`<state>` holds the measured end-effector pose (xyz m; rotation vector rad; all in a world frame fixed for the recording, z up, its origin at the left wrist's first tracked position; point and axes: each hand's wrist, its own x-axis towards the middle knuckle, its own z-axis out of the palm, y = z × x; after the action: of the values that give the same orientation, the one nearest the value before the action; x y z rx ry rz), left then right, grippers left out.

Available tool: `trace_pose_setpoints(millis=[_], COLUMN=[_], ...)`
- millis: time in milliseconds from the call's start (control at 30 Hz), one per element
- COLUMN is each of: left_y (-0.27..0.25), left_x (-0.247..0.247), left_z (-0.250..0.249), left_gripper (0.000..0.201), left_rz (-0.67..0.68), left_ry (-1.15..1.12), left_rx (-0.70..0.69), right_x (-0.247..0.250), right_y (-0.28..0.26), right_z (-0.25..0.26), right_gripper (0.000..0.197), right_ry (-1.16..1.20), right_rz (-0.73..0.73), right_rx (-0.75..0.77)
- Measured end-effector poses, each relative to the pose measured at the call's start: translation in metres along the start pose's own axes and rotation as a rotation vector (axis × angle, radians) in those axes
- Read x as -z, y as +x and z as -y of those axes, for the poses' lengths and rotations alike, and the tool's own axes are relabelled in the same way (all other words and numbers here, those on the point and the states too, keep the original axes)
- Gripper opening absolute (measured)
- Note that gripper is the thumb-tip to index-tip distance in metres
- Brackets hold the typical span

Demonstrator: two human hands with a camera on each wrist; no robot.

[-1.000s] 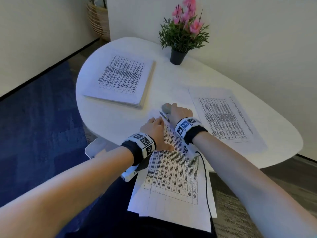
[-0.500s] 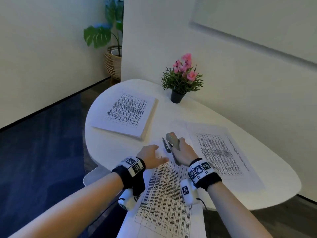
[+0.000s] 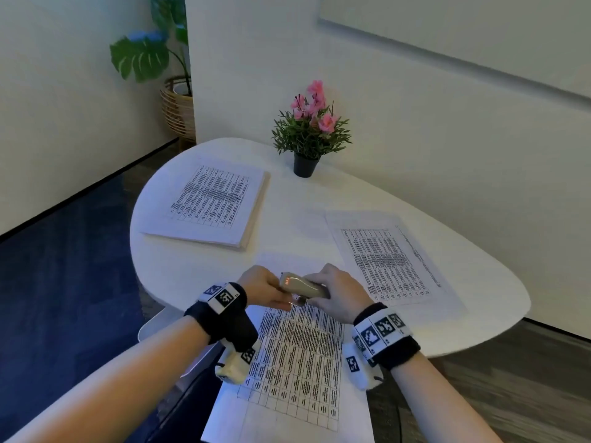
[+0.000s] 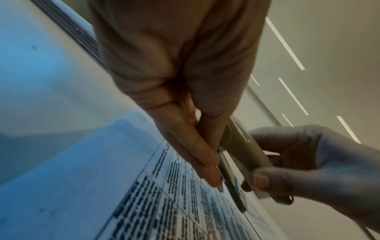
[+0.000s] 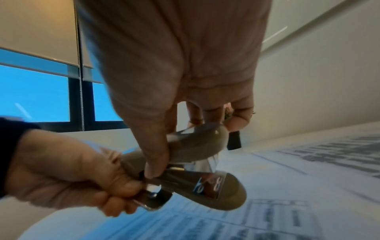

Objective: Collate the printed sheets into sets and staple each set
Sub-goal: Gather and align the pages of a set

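Note:
Both hands hold a grey-beige stapler (image 3: 303, 287) just above the top edge of the near printed set (image 3: 297, 356), which overhangs the table's front edge. My right hand (image 3: 316, 292) grips the stapler's body, thumb (image 5: 153, 155) across its side. My left hand (image 3: 281, 298) pinches the stapler's left end, its fingers (image 5: 115, 193) curled round the metal part there. In the left wrist view the stapler (image 4: 242, 152) stands tilted over the printed sheet (image 4: 164, 203); its jaws are parted in the right wrist view. A thick stack of printed sheets (image 3: 208, 206) lies back left, another printed set (image 3: 390, 260) to the right.
The white rounded table (image 3: 287, 231) stands against a wall. A potted pink flower (image 3: 310, 135) sits at its far edge. A white chair (image 3: 156, 327) stands at the table's left front. Blue carpet (image 3: 64, 282) covers the floor on the left, with a basket plant (image 3: 176, 100) in the corner.
The right hand has lifted the stapler off the sheets and turned it sideways. The left hand left the paper and took hold of the stapler's end. The head view tilted up.

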<state>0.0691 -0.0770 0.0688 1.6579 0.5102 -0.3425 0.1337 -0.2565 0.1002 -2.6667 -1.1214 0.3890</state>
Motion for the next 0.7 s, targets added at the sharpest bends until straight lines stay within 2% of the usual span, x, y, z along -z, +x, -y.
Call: trace_pose_setpoints(millis=[100,200,300,400,433,500,567,600,633,700], left_y=[-0.005,-0.014,-0.029,-0.045,-0.05,-0.057,-0.061,-0.061,-0.06,-0.057], left_x=[0.015,0.045,0.081,0.114,0.121,0.129,0.13,0.129,0.129,0.13], left_z=[0.007,0.018,0.035,0.058,0.065,0.078,0.088,0.092,0.094,0.098], left_gripper=[0.007,0.007,0.006,0.007,0.008,0.009,0.007,0.007,0.009,0.009], left_rz=[-0.044,-0.117,-0.137,-0.121,-0.104,-0.078,-0.09,-0.101,-0.117,-0.152], left_ry=[-0.068,-0.03,0.088,0.219,0.26,0.323,0.343,0.364,0.384,0.432], left_rx=[-0.035,-0.074,-0.026,0.082,0.129,0.209,0.244,0.248,0.254,0.27], right_x=[0.004,0.016,0.022,0.019,0.015,0.011,0.006,0.002,-0.003,-0.015], right_y=[-0.007,-0.013,-0.015,-0.016,-0.018,-0.026,-0.035,-0.04,-0.044,-0.049], right_z=[-0.023,-0.057,-0.093,-0.106,-0.107,-0.094,-0.076,-0.066,-0.058,-0.047], right_gripper=[0.041,0.025,0.016,0.024,0.029,0.032,0.021,0.02,0.023,0.042], right_ry=[-0.018,0.026,0.048,0.028,-0.014,-0.051,0.033,0.104,0.164,0.165], right_rz=[-0.011,-0.106,-0.182,-0.183,-0.223,-0.404,-0.499,-0.447,-0.335,-0.087], right_rx=[-0.094,-0.292,-0.511,-0.659,-0.682,-0.667,-0.61,-0.6,-0.604,-0.624])
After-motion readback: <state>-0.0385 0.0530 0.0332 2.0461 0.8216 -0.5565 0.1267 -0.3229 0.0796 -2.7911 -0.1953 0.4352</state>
